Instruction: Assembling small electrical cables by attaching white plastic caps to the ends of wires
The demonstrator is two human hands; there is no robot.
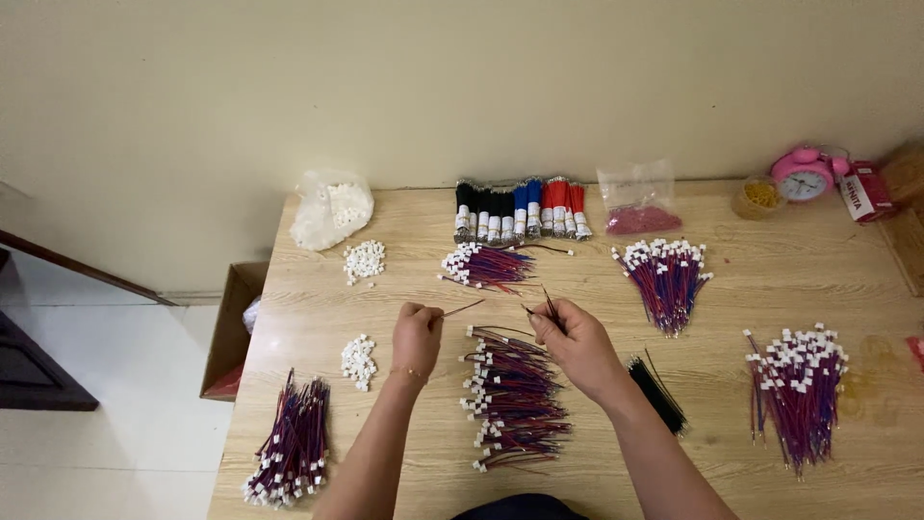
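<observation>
Box beside the table is partly hidden by its edge. Left bundle lies near the front corner. Left hand pinches one thin wire. Centre pile lies between the hands. Right hand grips a few short wires; their count is unclear. The hands are apart. Right bundle lies well apart.

I note, relative to the pink alarm clock: red-and-white carton just right | clear bag of pink bits left | white bag far left | brown cardboard box beyond table edge.
</observation>
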